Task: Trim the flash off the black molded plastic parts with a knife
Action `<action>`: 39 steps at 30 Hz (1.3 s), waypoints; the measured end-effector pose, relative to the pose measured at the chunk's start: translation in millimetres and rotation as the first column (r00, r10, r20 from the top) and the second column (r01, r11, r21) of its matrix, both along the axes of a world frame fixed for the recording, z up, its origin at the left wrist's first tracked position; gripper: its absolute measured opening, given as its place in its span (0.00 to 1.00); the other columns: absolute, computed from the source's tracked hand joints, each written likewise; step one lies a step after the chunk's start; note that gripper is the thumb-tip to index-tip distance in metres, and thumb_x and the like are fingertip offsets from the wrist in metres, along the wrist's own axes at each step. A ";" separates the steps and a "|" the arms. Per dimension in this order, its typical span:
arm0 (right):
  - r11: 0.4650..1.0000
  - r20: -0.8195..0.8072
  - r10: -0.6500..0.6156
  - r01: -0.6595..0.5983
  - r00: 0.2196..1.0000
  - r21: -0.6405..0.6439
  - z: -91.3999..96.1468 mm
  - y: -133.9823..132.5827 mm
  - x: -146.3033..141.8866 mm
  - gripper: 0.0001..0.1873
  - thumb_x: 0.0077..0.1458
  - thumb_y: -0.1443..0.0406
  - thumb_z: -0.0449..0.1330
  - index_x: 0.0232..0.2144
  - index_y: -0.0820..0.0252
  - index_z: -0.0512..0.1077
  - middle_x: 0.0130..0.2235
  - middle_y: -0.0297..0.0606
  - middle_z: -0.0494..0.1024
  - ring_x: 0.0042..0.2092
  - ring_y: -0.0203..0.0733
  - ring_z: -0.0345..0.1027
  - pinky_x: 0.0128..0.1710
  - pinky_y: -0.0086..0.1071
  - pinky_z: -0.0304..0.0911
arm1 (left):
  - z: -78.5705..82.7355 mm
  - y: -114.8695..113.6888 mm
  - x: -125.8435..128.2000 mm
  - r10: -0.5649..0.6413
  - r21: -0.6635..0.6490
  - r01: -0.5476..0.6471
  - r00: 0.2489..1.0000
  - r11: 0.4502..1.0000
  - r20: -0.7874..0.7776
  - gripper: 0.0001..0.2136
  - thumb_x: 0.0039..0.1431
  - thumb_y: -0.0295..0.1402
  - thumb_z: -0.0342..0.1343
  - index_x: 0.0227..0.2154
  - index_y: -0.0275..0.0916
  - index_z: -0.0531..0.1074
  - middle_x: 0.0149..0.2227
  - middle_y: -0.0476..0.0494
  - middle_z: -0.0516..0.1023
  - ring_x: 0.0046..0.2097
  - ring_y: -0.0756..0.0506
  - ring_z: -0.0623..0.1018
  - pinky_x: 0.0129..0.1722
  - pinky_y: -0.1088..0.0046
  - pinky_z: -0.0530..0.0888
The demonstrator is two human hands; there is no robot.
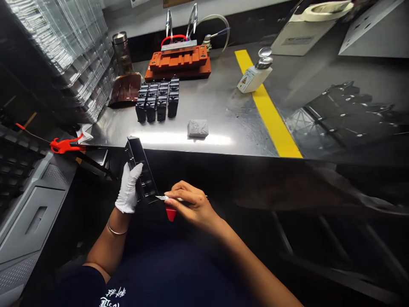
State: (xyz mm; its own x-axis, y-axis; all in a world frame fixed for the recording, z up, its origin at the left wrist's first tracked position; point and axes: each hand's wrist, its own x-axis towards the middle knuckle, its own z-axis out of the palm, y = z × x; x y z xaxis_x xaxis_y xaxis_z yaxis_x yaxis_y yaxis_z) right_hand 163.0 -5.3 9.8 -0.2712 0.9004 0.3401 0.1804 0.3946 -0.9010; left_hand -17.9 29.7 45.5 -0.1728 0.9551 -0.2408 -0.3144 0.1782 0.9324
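Note:
My left hand, in a white glove, grips a long black plastic part by its side, tilted in front of the table edge. The part is a narrow tray-like shape with ribs inside. In my bare right hand a craft knife is pinched between thumb and fingers. Its pointed blade lies at the lower right corner of the black part; whether it touches, I cannot tell. Just below the right fingertips shows a red piece, partly hidden by the hand.
Several black parts stand in rows on the metal table, before an orange fixture. A grey block lies near the front edge. A white bottle stands by yellow tape. Stacked clear trays and a red air gun are left.

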 end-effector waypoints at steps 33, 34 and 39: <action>0.928 0.466 0.259 -0.352 0.846 0.122 64.3 79.0 62.3 0.13 0.59 0.58 0.60 0.37 0.59 0.80 0.33 0.39 0.77 0.33 0.35 0.71 0.32 0.28 0.63 | 2.4 -38.1 -33.8 -0.677 -0.208 0.744 0.666 0.636 0.313 0.24 0.52 0.47 0.60 0.45 0.38 0.64 0.33 0.46 0.73 0.23 0.52 0.73 0.18 0.77 0.71; 0.919 0.490 0.285 -0.380 0.824 0.104 65.9 80.6 62.9 0.13 0.59 0.57 0.60 0.37 0.59 0.80 0.33 0.39 0.77 0.33 0.35 0.71 0.32 0.28 0.63 | 3.6 -38.0 -34.8 -0.690 -0.211 0.748 0.663 0.630 0.291 0.23 0.51 0.47 0.61 0.44 0.37 0.65 0.32 0.46 0.73 0.23 0.52 0.73 0.19 0.78 0.71; 0.876 0.533 0.365 -0.476 0.764 0.083 68.6 86.2 61.0 0.14 0.60 0.56 0.59 0.38 0.57 0.80 0.34 0.39 0.78 0.34 0.36 0.73 0.34 0.28 0.64 | 4.0 -37.4 -43.0 -0.714 -0.264 0.778 0.628 0.571 0.309 0.25 0.50 0.48 0.61 0.45 0.37 0.64 0.31 0.47 0.73 0.22 0.52 0.72 0.18 0.77 0.70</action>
